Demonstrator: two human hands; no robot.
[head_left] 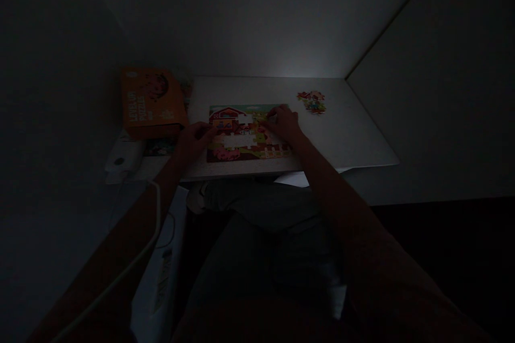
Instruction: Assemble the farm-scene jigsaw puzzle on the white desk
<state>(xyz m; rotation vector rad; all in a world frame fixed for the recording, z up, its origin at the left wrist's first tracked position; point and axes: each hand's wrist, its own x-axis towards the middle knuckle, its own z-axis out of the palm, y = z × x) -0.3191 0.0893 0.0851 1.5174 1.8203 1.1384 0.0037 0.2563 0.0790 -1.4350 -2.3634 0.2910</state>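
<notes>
A partly filled jigsaw puzzle (pixel 225 155) with a red barn, a pig and a fence lies flat on the white table. Pale gaps show in its middle and upper part. My left hand (pixel 193 142) rests at its left edge, fingers stretched onto the border. Over the right part of the puzzle is my right hand (pixel 285 124), thumb and fingers apart and touching the picture. In the dim light I cannot make out a separate piece under those fingertips. Several loose puzzle pieces (pixel 314 102) lie in a small heap farther right.
An orange puzzle box (pixel 153 102) stands on the left of the white table (pixel 341 139), with a dark printed sheet or box (pixel 160 147) below it. A white device (pixel 124 155) sits at the left corner, and a pale cable (pixel 157 209) hangs near my left forearm. Walls border the table's back.
</notes>
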